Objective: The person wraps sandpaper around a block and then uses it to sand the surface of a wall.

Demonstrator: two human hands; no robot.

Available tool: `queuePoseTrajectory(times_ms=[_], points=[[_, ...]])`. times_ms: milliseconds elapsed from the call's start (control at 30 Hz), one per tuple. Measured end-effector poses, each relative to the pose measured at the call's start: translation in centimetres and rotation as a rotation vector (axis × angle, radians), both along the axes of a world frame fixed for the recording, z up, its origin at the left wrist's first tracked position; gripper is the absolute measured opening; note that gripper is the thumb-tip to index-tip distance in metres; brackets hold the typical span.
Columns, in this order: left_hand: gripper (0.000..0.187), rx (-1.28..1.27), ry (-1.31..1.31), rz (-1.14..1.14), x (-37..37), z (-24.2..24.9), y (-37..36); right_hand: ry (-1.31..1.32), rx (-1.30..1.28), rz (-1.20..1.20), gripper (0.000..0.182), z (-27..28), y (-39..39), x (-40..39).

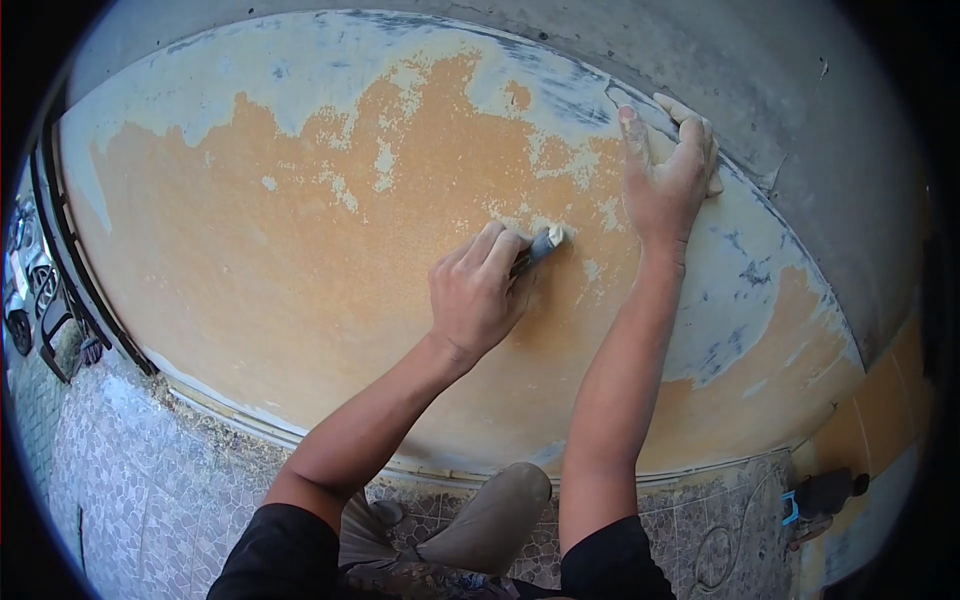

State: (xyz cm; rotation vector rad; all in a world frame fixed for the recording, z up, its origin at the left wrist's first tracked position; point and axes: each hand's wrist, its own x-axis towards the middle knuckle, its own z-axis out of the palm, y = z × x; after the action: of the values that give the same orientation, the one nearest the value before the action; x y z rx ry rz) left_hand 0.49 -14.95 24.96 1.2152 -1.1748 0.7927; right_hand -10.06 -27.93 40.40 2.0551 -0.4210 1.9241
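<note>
An orange wall (300, 240) with pale, patchy areas along its top fills most of the view. My left hand (478, 290) is closed around a scraper (537, 250), whose end touches the wall near the middle. A dab of whitish material (556, 236) sits at that end. Higher and to the right, my right hand (668, 170) is closed, fingers bent over a pale, dusty piece (662, 145) by the wall's upper edge. What exactly that piece is, I cannot make out.
Patterned paving (150, 500) lies below the wall, with my bent knee (515, 500) above it. At the far left are a dark metal frame (75, 250) and a parked vehicle (18, 300). Another person (825, 495) is at the lower right.
</note>
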Motion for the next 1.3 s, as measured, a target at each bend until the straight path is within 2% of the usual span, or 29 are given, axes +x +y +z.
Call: queuePoseTrajectory(times_ms=[67, 133, 200, 300, 333, 400, 533, 600, 633, 733, 767, 933, 1033, 1100, 1167, 1233, 1267, 1300], points=[[0.027, -0.042, -0.023, 0.036, -0.2, 3.4, -0.9, -0.015, -0.017, -0.059, 0.045, 0.1, 0.7, 0.1], [0.027, -0.083, -0.040, 0.073, -0.4, 3.4, -1.1, -0.012, -0.013, -0.062, 0.046, 0.2, 0.8, 0.0], [0.029, -0.003, -0.101, 0.078, -0.8, 0.1, -1.1, -0.008, -0.016, -0.061, 0.046, 0.2, 0.4, 0.1], [0.030, 0.123, -0.132, 0.055, -0.6, -8.3, -0.2, -0.006, -0.029, 0.011, 0.046, 0.1, -0.4, 0.0], [0.030, 0.123, -0.136, 0.055, -0.4, -8.6, 0.3, 0.002, -0.021, 0.007, 0.046, 0.1, -0.2, -0.1], [0.028, 0.143, -0.111, 0.048, -0.2, -8.4, 0.8, 0.007, -0.021, -0.002, 0.046, 0.3, 0.0, -0.1], [0.021, -0.069, 0.044, 0.114, 1.0, 0.6, 0.5, 0.016, -0.017, 0.000, 0.047, 0.2, -0.1, -0.2], [0.022, -0.093, 0.034, 0.116, 0.7, 1.2, -0.2, 0.015, -0.010, 0.012, 0.048, 0.2, -0.1, -0.3], [0.023, -0.035, -0.009, 0.094, 0.4, 0.0, -0.2, 0.013, -0.009, 0.005, 0.048, 0.2, -0.2, -0.3], [0.027, 0.094, -0.172, 0.054, -0.5, -7.6, -0.4, -0.001, -0.012, 0.001, 0.048, 0.2, -0.3, 0.1], [0.027, 0.120, -0.156, 0.045, -0.4, -8.1, 0.2, -0.006, -0.009, -0.008, 0.048, 0.2, -0.3, 0.1], [0.024, 0.117, -0.104, 0.025, 0.1, -3.2, 0.4, 0.013, 0.007, -0.015, 0.048, 0.2, 0.2, -0.3], [0.024, -0.085, -0.020, 0.071, -0.1, 0.5, -0.9, 0.006, 0.000, 0.001, 0.048, 0.2, -0.1, -0.1], [0.024, -0.041, -0.105, 0.078, -0.2, -1.0, -1.1, -0.003, -0.016, 0.003, 0.048, 0.2, -0.4, 0.0], [0.027, 0.048, -0.241, 0.065, -0.8, -4.6, -1.2, -0.007, -0.017, -0.001, 0.048, 0.2, -0.4, 0.0], [0.027, 0.123, -0.228, 0.044, -0.4, -6.6, -0.2, -0.002, -0.026, 0.003, 0.048, 0.1, -0.4, -0.1], [0.028, 0.193, -0.218, 0.025, -0.1, -7.0, 0.0, -0.002, -0.041, 0.006, 0.048, 0.1, -0.4, 0.0], [0.028, 0.162, -0.232, 0.046, -0.1, -5.3, 0.6, -0.006, -0.040, 0.006, 0.048, 0.2, -0.5, 0.0]])
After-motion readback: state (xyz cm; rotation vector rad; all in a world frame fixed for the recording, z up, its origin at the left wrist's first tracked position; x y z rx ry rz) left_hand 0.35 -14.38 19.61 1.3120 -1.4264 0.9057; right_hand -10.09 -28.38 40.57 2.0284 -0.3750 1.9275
